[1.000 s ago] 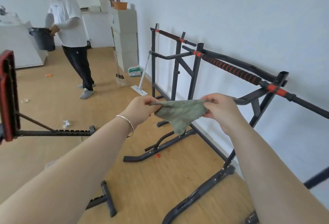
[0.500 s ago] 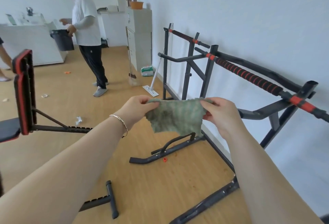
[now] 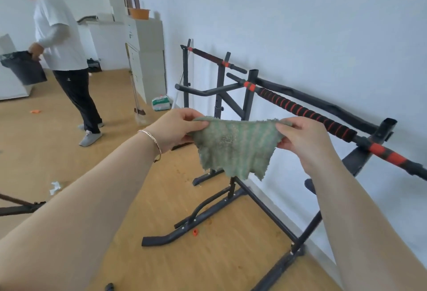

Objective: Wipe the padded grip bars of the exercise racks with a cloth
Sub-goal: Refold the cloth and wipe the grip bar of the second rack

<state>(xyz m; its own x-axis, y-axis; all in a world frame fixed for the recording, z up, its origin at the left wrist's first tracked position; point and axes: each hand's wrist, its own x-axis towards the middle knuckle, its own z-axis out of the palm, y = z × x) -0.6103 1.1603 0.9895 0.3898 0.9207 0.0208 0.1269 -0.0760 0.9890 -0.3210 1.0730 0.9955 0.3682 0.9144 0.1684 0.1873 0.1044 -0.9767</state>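
A green cloth (image 3: 233,149) hangs spread between my two hands. My left hand (image 3: 175,130) pinches its left top corner and my right hand (image 3: 302,140) pinches its right top corner. Just beyond and to the right runs the near rack's padded grip bar (image 3: 305,114), black foam with red spiral stripes, apart from the cloth. A second rack's padded bar (image 3: 208,56) stands farther back along the white wall. The black rack frame (image 3: 247,96) rests on floor feet below my hands.
A person in a white shirt (image 3: 57,34) stands at the left holding a black bin (image 3: 23,67). White cabinets (image 3: 147,59), a broom (image 3: 135,92) and a green-white packet (image 3: 160,103) stand behind the racks. Scraps of litter (image 3: 55,188) lie on the wooden floor.
My hands have pulled the cloth wider and flatter between them. The view has shifted closer to the near rack and its striped bar. The person at the left has turned and moved the bin.
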